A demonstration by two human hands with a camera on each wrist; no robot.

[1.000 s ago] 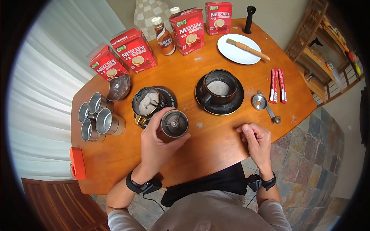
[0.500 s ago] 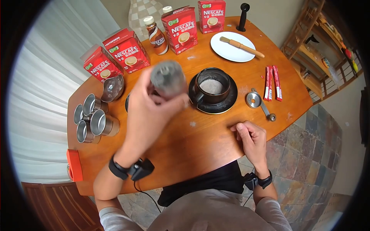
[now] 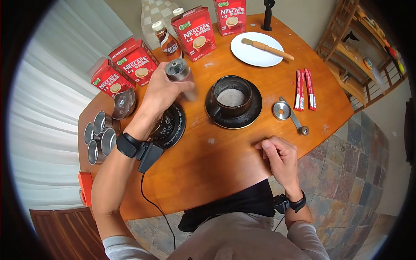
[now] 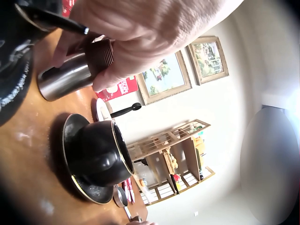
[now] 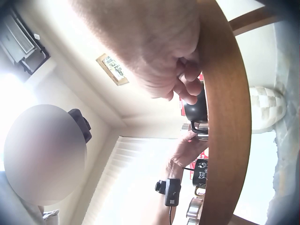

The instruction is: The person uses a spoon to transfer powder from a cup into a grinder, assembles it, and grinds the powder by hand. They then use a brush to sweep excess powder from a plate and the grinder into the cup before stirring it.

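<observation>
My left hand (image 3: 160, 93) grips a metal hand coffee grinder (image 3: 177, 70) by its brown band, at the back of the table left of centre. In the left wrist view, the base of the grinder (image 4: 65, 79) is right at the tabletop. Close by on the right, a black cup (image 3: 213, 97) with pale powder inside stands on a black saucer (image 3: 242, 123). My left forearm mostly hides a second cup on a saucer with white lettering (image 3: 174, 130). Loosely curled and holding nothing, my right hand (image 3: 281, 159) rests by the front edge. Beyond it lies a crank handle (image 3: 293, 118).
Red Nescafe boxes (image 3: 195, 34) and a bottle (image 3: 168, 41) line the back. A white plate (image 3: 247, 54) bears a wooden brush (image 3: 268, 48). Two red sachets (image 3: 310, 89) lie right. Several metal cups (image 3: 102, 123) and a clear bowl (image 3: 125, 104) stand left.
My left hand has carried the grinder from near the front, over the left cup, to the back by the boxes. The right hand stays at the front edge.
</observation>
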